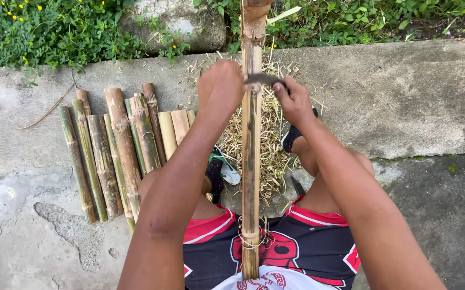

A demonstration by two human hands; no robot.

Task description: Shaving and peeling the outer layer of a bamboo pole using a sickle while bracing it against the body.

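Your left hand and right hand both close around a dark curved metal blade set across the long yellow-brown bamboo pole; left of the pole lie cut bamboo lengths; beneath it, seemingly shavings.

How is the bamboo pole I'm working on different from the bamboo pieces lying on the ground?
The bamboo pole is long, propped between the knees; the bamboo pieces are short and lie flat side by side. The left hand and right hand draw a blade across the pole; the pieces lie untouched. Both are bamboo.
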